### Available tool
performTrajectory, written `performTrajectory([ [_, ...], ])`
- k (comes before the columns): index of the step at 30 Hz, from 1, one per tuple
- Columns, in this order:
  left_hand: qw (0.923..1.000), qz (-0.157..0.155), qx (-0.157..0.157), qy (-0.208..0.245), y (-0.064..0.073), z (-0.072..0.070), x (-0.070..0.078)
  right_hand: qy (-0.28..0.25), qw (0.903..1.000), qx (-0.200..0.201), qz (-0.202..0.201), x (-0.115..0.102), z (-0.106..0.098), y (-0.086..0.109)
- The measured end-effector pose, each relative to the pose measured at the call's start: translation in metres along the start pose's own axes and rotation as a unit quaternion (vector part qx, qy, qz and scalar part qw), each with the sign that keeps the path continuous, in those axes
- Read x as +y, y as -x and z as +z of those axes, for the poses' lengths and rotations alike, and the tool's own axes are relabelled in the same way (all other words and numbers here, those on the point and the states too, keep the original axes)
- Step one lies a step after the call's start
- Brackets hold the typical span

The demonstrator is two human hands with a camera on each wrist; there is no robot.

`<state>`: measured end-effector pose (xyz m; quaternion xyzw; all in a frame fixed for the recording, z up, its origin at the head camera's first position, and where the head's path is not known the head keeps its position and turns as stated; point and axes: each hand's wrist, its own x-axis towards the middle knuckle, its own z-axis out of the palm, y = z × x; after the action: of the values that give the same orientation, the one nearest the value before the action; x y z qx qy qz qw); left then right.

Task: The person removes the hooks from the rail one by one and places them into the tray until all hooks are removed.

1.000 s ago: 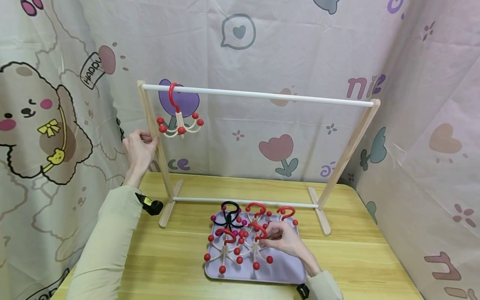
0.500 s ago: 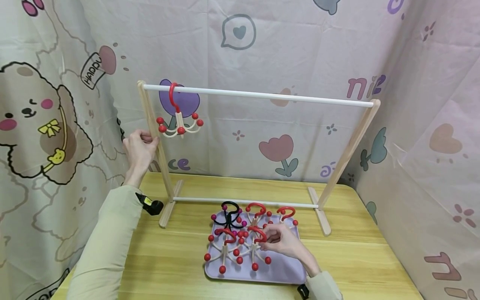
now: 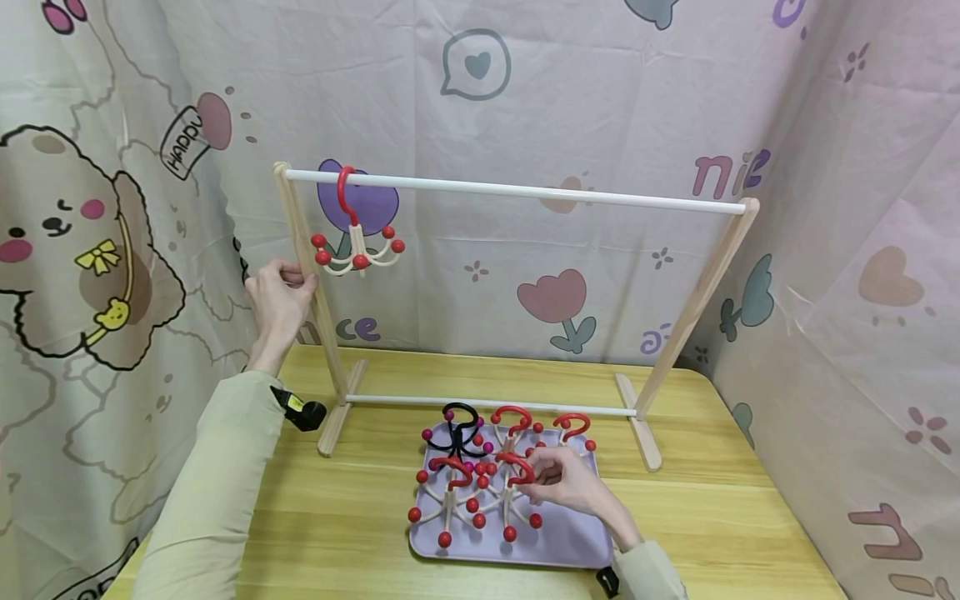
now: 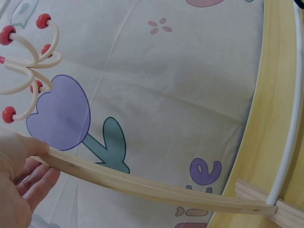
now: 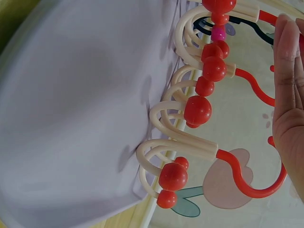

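Observation:
My left hand (image 3: 279, 304) grips the left wooden post (image 4: 142, 186) of a rack, thumb on one side and fingers on the other. One hanger (image 3: 359, 242), with a red hook and cream curved arms tipped by red balls, hangs near the left end of the rack's white top bar (image 3: 480, 189). My right hand (image 3: 568, 482), over a lilac tray (image 3: 540, 546), pinches a similar hanger (image 3: 510, 507) at its red hook, among the front ones. In the right wrist view, the fingers (image 5: 287, 52) reach the hook at the upper right and partly hide it.
Beside the held hanger stands another red-hooked hanger (image 3: 448, 504). Behind are two more red-hooked ones and a black hanger (image 3: 458, 437) with magenta balls. A white lower bar (image 3: 487, 405) runs just behind the tray. Printed curtains (image 3: 480, 108) surround the wooden table (image 3: 337, 517).
The hanger in my right hand shifted very slightly left early on, with its front balls moving a little. My left hand stays on the post.

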<state>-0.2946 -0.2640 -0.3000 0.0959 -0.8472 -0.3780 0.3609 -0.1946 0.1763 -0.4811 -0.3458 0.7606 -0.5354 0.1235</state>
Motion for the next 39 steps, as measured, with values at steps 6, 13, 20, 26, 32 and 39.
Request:
performTrajectory([
  [6, 1.0000, 0.004, 0.002, -0.001, 0.001, 0.000, 0.000, 0.007, 0.9999, 0.001, -0.012, 0.000, -0.001, 0.000],
  [13, 1.0000, 0.004, 0.003, 0.002, 0.001, 0.000, 0.001, 0.032, 0.9992, 0.016, -0.015, 0.001, -0.002, 0.001],
  [20, 1.0000, 0.004, 0.002, 0.006, 0.001, 0.000, 0.001, 0.061, 0.9972, 0.033, -0.028, -0.001, -0.002, 0.000],
  [26, 1.0000, 0.000, -0.003, 0.008, 0.001, 0.000, 0.000, 0.070, 0.9958, 0.055, -0.021, -0.002, -0.002, -0.001],
  [32, 1.0000, -0.002, -0.004, 0.008, 0.001, 0.000, -0.001, 0.068, 0.9950, 0.071, -0.018, -0.005, -0.002, -0.002],
  [39, 1.0000, 0.000, -0.003, 0.005, 0.001, 0.000, 0.000, 0.059, 0.9942, 0.075, -0.050, -0.013, -0.005, -0.005],
])
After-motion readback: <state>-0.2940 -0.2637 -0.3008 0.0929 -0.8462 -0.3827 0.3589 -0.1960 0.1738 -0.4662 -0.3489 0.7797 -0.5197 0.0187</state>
